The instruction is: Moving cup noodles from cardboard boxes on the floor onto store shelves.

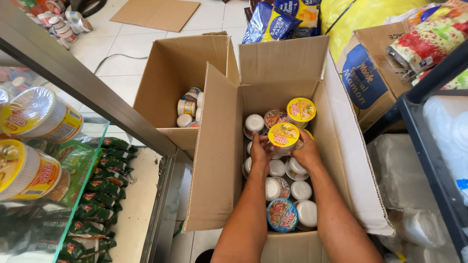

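Both my arms reach down into an open cardboard box (336, 141) filled with several instant noodle cups. My left hand (259, 155) and my right hand (307, 153) close around one yellow-lidded noodle cup (283, 135) from either side, near the top of the pile. Another yellow-lidded cup (301, 109) stands just behind it, beside a red-lidded cup (275, 117). White cup bottoms (301, 190) and a blue-lidded cup (282, 215) lie lower in the box, between my forearms.
A second open carton (170, 73) with a few cups stands behind on the tiled floor. A glass display case (58, 160) at left holds noodle cups and green packets. Snack bags and a printed carton (365, 78) crowd the right, beside a dark shelf frame (429, 151).
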